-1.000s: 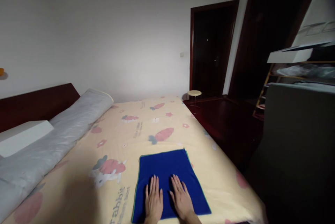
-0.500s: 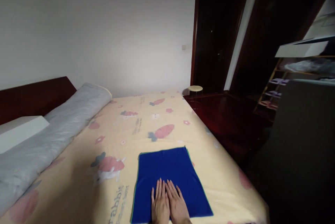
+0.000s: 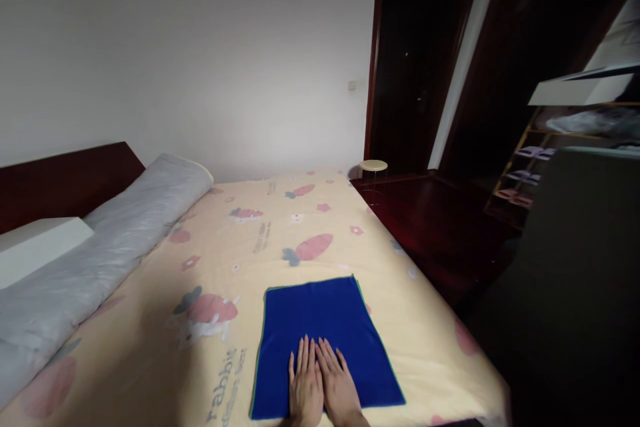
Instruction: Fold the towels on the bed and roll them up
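Cloth (image 3: 320, 310) spread on bed (image 3: 430, 340). Left hand (image 3: 306, 387), right hand (image 3: 339, 387) side by side on near half, flat, gripping nothing. Likely smoothing; next move seems to call for even outward pressure.

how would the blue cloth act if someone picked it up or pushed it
The blue cloth would likely droop, as it lies flat against the bedsheet. It is probably light, since its edges look thin. Pushed, it may wrinkle, being soft-looking fabric.
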### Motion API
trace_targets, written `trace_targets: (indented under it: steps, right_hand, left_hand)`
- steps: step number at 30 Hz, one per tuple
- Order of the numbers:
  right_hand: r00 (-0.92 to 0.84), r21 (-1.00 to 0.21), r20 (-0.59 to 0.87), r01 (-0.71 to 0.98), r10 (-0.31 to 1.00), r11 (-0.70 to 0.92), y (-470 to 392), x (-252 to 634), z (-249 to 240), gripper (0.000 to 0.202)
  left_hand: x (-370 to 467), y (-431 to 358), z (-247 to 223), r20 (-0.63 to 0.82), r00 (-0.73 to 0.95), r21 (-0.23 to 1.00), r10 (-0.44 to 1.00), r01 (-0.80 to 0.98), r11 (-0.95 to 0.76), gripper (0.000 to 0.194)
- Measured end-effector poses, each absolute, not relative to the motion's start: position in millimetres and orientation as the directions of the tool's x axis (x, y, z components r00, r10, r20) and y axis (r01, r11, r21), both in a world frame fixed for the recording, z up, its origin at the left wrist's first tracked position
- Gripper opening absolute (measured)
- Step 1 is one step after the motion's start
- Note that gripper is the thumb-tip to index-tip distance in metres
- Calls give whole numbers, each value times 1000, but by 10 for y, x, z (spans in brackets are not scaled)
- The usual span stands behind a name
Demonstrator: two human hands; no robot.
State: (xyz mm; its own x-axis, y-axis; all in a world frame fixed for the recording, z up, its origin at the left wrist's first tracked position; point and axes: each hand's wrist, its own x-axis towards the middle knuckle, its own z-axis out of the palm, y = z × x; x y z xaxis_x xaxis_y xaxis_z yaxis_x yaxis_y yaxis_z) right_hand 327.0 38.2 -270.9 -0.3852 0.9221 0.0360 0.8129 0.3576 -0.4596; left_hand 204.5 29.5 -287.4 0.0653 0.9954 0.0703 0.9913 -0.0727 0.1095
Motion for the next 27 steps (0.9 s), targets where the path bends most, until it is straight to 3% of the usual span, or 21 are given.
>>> trace_targets:
  steps: [27]
  right_hand:
    - [-410, -450, 15, 811, 912, 373, 370, 3267, -2663, 52]
  left_hand:
    - [2024, 291, -2969, 173, 86, 92, 981, 990, -103, 55]
